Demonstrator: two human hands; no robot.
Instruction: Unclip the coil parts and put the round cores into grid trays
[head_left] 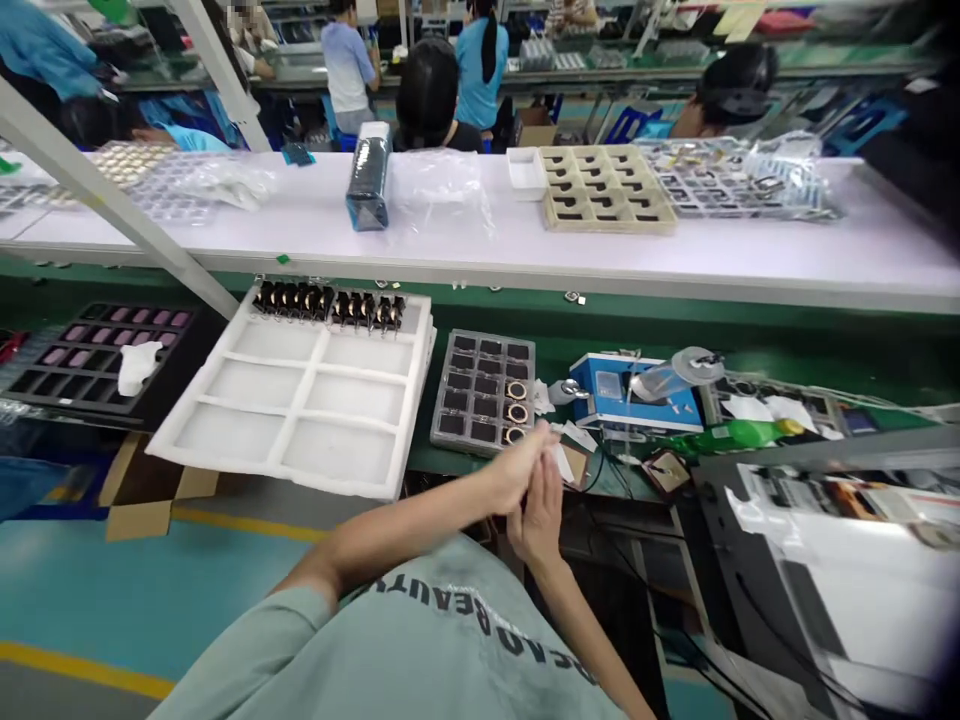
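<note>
My left hand [519, 468] and my right hand [540, 515] meet in front of my body, at the near edge of the green bench. The left one is slightly blurred, and whatever lies between the palms is hidden. The right hand's fingers are stretched out, pointing up and away. Just beyond the hands is a clear compartment tray [486, 390] with dark square pieces and several gold-rimmed rings in its right column. White paper scraps [578, 435] and a brown card [574, 464] lie right beside the fingertips.
A white foam tray [311, 395] holds black parts along its far row. At left is a black tray [97, 355]. A blue device [637, 392], a green bottle [739, 434] and cables are at right. Beyond runs a white shelf [300, 235]; people sit behind it.
</note>
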